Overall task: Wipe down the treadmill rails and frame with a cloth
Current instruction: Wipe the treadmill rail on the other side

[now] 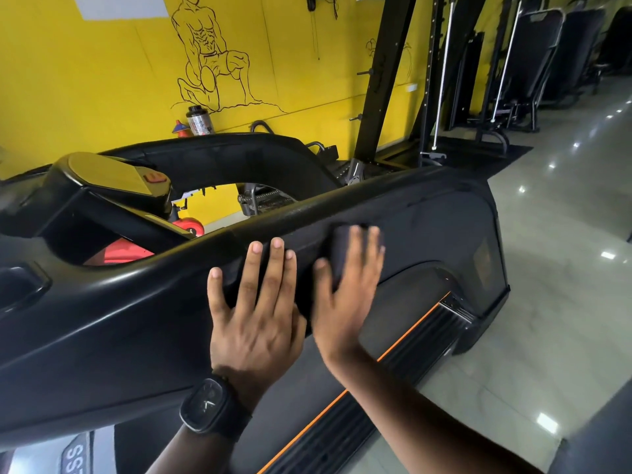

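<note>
A black treadmill fills the view, its near side rail (307, 206) running from lower left to upper right above a broad black side panel (444, 234). My left hand (254, 302), with a black watch on the wrist, lies flat with spread straight fingers on the panel just below the rail. Beside it, my right hand (345, 285) presses a dark cloth (342, 248) flat against the same panel, fingers straight. The cloth is blurred and mostly hidden under the palm and fingers.
The console (113, 176) with a red button sits at the left. An orange-trimmed deck edge (410, 336) runs below the panel. Behind are a yellow wall with a drawing, a jar (199, 120), a black rack (386, 80) and benches (533, 63). Glossy tiled floor (564, 268) lies to the right.
</note>
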Motion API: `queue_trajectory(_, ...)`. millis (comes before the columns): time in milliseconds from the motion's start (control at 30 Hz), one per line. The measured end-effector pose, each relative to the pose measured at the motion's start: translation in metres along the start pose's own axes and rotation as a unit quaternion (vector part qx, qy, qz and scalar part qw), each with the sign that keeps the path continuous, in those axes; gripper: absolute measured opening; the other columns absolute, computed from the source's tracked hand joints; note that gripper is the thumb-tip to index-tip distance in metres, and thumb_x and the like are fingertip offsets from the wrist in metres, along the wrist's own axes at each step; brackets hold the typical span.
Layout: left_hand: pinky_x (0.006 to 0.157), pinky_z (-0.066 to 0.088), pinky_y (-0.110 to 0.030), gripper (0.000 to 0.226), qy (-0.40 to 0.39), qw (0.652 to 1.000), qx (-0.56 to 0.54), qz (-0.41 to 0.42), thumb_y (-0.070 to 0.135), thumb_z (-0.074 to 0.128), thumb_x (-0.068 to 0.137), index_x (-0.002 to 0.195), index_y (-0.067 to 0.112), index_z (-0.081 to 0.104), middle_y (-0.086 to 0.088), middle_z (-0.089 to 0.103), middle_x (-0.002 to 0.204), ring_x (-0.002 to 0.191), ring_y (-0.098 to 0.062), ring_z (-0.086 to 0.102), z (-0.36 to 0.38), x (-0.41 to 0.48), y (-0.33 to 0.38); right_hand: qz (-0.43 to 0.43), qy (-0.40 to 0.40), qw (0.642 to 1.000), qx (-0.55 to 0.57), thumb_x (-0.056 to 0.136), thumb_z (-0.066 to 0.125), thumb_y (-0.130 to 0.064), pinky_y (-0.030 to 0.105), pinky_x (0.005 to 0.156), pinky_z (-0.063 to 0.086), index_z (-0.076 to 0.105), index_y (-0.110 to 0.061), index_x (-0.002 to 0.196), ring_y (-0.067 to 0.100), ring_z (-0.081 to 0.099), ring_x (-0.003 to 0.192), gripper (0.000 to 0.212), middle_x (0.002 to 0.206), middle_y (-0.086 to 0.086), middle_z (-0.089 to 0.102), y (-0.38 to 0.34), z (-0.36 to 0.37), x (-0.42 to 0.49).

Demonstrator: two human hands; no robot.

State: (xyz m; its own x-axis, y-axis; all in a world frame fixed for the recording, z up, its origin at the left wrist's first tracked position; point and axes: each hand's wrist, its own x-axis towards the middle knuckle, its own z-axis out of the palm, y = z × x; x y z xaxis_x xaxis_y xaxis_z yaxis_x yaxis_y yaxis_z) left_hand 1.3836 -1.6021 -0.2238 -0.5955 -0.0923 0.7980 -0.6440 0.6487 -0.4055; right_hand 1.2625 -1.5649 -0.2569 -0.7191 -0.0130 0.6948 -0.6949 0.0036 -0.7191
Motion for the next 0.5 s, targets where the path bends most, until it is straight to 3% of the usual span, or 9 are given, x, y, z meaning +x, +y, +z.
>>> queue_trajectory(67, 0.119, 0.007, -0.060, 0.067, 0.001, 1.000, 0.002, 0.001, 0.032, 0.047, 0.089, 0.151, 0.009, 0.040, -0.008, 0.032, 0.160, 0.151, -0.025, 0.023, 0.001, 0.000, 0.000, -0.213, -0.052, 0.974, -0.054, 0.102, 0.048, -0.041, 0.043, 0.123, 0.019, 0.044, -0.016, 0.148, 0.046, 0.025, 0.150, 0.053, 0.161, 0.019, 0.033, 0.010, -0.008, 0.006)
queue_trajectory(133, 0.119, 0.006, -0.060, 0.069, -0.006, 1.000, 0.000, 0.008, 0.032, 0.047, 0.087, 0.152, 0.009, 0.038, -0.008, 0.030, 0.161, 0.151, -0.025, 0.021, 0.001, -0.001, 0.000, -0.262, -0.043, 0.962, -0.062, 0.098, 0.055, -0.039, 0.039, 0.120, 0.024, 0.048, -0.017, 0.145, 0.045, 0.029, 0.149, 0.052, 0.157, 0.020, 0.038, 0.020, -0.011, 0.031)
queue_trajectory(200, 0.118, 0.006, -0.061, 0.071, -0.010, 1.000, 0.003, 0.012, 0.032, 0.049, 0.085, 0.152, 0.009, 0.038, -0.009, 0.030, 0.161, 0.151, -0.026, 0.020, 0.001, 0.000, 0.000, -0.179, -0.002, 0.983, -0.038, 0.098, 0.057, -0.037, 0.044, 0.121, 0.028, 0.048, -0.015, 0.147, 0.039, 0.029, 0.151, 0.054, 0.160, 0.019, 0.035, 0.031, -0.008, 0.043)
queue_trajectory(233, 0.118, 0.007, -0.061, 0.071, -0.010, 1.000, 0.005, 0.012, 0.032, 0.049, 0.086, 0.152, 0.009, 0.037, -0.009, 0.029, 0.161, 0.151, -0.026, 0.020, 0.001, 0.000, 0.000, -0.081, 0.030, 0.996, -0.002, 0.097, 0.056, -0.038, 0.048, 0.122, 0.029, 0.047, -0.017, 0.149, 0.032, 0.028, 0.152, 0.057, 0.163, 0.014, 0.032, 0.036, -0.006, 0.041)
queue_trajectory(300, 0.118, 0.007, -0.061, 0.069, -0.011, 1.000, 0.005, 0.009, 0.031, 0.047, 0.087, 0.152, 0.009, 0.038, -0.008, 0.030, 0.161, 0.151, -0.026, 0.021, 0.001, 0.000, 0.002, 0.186, 0.089, 0.975, 0.080, 0.093, 0.050, -0.049, 0.051, 0.121, 0.027, 0.042, -0.024, 0.153, 0.018, 0.024, 0.154, 0.066, 0.167, 0.002, 0.024, 0.031, -0.001, 0.027)
queue_trajectory(333, 0.118, 0.007, -0.061, 0.069, -0.011, 1.000, 0.003, 0.007, 0.031, 0.046, 0.087, 0.152, 0.009, 0.038, -0.008, 0.030, 0.161, 0.151, -0.025, 0.021, 0.001, 0.001, 0.003, 0.261, 0.093, 0.956, 0.092, 0.090, 0.046, -0.053, 0.050, 0.121, 0.026, 0.039, -0.028, 0.155, 0.017, 0.022, 0.154, 0.070, 0.168, -0.001, 0.021, 0.025, 0.002, 0.017)
queue_trajectory(367, 0.118, 0.007, -0.061, 0.069, -0.013, 1.000, 0.003, 0.007, 0.031, 0.045, 0.087, 0.152, 0.008, 0.038, -0.009, 0.030, 0.161, 0.151, -0.025, 0.022, 0.001, 0.001, 0.003, 0.264, 0.073, 0.958, 0.081, 0.090, 0.045, -0.054, 0.051, 0.122, 0.023, 0.037, -0.028, 0.156, 0.018, 0.020, 0.155, 0.072, 0.169, 0.000, 0.020, 0.018, 0.003, 0.006)
queue_trajectory(433, 0.118, 0.006, -0.062, 0.068, -0.015, 1.000, 0.003, 0.011, 0.032, 0.043, 0.088, 0.152, 0.008, 0.037, -0.009, 0.030, 0.161, 0.151, -0.026, 0.022, 0.002, 0.002, 0.004, 0.096, 0.001, 0.995, 0.025, 0.096, 0.048, -0.046, 0.049, 0.126, 0.018, 0.037, -0.022, 0.156, 0.027, 0.017, 0.156, 0.066, 0.168, 0.007, 0.022, 0.011, 0.000, -0.011)
queue_trajectory(500, 0.118, 0.006, -0.062, 0.067, -0.020, 1.000, -0.002, 0.018, 0.033, 0.040, 0.090, 0.152, 0.008, 0.037, -0.010, 0.029, 0.161, 0.151, -0.026, 0.021, 0.003, 0.003, 0.005, -0.119, -0.049, 0.991, -0.040, 0.101, 0.049, -0.042, 0.043, 0.125, 0.018, 0.041, -0.017, 0.151, 0.039, 0.022, 0.153, 0.057, 0.164, 0.016, 0.029, 0.024, -0.008, -0.002)
